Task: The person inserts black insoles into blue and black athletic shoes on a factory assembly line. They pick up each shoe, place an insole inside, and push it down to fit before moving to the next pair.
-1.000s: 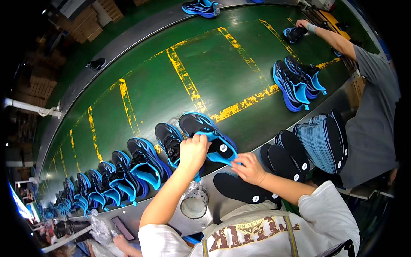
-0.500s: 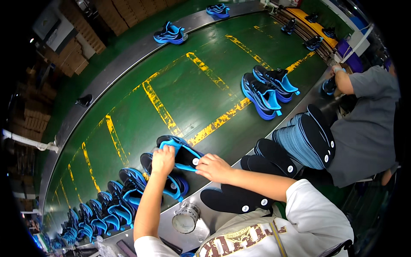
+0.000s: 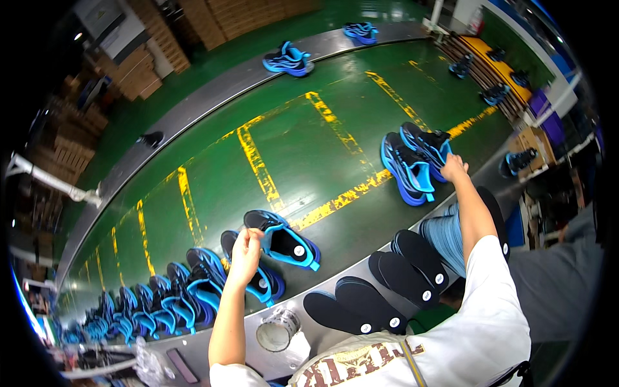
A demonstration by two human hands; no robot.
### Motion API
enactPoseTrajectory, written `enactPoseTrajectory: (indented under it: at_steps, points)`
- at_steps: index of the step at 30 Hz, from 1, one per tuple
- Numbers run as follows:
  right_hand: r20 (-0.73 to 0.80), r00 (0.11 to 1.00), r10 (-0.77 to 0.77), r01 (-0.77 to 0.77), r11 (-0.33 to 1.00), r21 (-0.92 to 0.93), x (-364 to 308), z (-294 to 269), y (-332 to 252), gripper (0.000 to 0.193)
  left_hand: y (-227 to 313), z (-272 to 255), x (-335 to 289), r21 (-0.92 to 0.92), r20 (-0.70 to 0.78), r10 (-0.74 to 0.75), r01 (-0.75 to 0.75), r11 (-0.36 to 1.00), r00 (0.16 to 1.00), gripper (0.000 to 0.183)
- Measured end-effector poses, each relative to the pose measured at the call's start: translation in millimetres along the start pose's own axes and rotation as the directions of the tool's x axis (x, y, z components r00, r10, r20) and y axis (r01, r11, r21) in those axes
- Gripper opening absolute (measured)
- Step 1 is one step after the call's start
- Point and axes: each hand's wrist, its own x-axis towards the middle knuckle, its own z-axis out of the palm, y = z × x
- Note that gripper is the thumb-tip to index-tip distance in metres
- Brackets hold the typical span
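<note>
A black and blue sneaker [image 3: 293, 248] stands on the green table, its heel toward me and a dark insole with a white round label inside. My left hand [image 3: 245, 257] is closed against this sneaker's left side; whether its fingers pinch anything I cannot make out. Behind that hand stands another sneaker [image 3: 269, 287], partly covered. Reaching far right, my right hand [image 3: 455, 168] is closed on the heel of a sneaker [image 3: 424, 143]. Its mate [image 3: 406, 173] stands close on the left.
Sneakers [image 3: 187, 290] line the near left edge. Black insoles [image 3: 351, 303] and a blue-edged insole stack [image 3: 445, 235] lie along the near ledge beside a round tin [image 3: 277, 332]. A co-worker's grey sleeve [image 3: 554, 277] is at right. A curved conveyor [image 3: 213, 90] carries shoes beyond.
My right hand has left the near sneaker and reached to the heel of the far right one. The near sneaker now stands on the table. The co-worker's arm has drawn back.
</note>
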Motion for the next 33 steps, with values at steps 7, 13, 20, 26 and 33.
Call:
enactPoseTrajectory:
  at_steps: [7, 13, 20, 26, 33]
  points:
    - [-0.139, 0.961, -0.239, 0.226, 0.969, -0.101, -14, 36, -43, 0.03, -3, -11, -28, -0.37, -0.024, -0.061, 0.048, 0.928, 0.998, 0.014]
    - [-0.187, 0.808, -0.559, 0.577, 0.815, 0.058, -73, 44, -89, 0.018, -12, 11, -40, -0.243, -0.135, -0.108, 0.072, 0.967, 0.985, 0.022]
    - [-0.586, 0.365, -0.723, 0.923, 0.364, 0.126, -210, 43, -148, 0.034, -21, 45, -19, 0.111, -0.219, 0.353, -0.336, 0.935, 0.91, 0.026]
    - [-0.228, 0.222, -0.948, 0.975, 0.212, 0.068, -357, 86, -95, 0.029, -4, 71, 10, 0.302, -0.125, 0.352, -0.303, 0.904, 0.927, 0.029]
    - [0.096, 0.324, -0.941, 0.933, 0.3, -0.2, -387, 92, -69, 0.06, -1, 122, 43, 0.76, 0.158, 0.285, -0.301, 0.576, 0.945, 0.063]
